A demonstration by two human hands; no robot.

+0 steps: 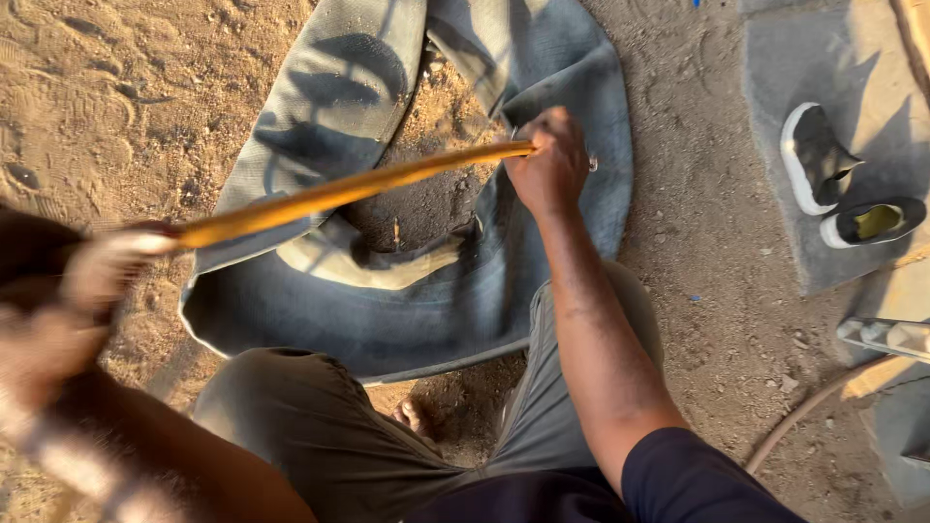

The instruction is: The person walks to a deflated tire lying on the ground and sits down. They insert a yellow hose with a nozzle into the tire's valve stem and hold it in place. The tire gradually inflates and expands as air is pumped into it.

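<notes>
We find no packages, labels, signs or screens anywhere around the grey rubber inner tube (pixel 407 291) on the sandy ground.

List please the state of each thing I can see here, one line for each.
inner tube: deflated, flat on the sandy ground.
yellow stick: held at both ends, across the tube.
right hand: closed on the stick.
left hand: blurred, at the stick's other end.
shoes: off, lying on a mat.

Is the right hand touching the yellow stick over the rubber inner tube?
Touching. The head view shows the right hand closed around the end of the yellow stick, fingers wrapped over it with no gap, above the inner tube.
</notes>
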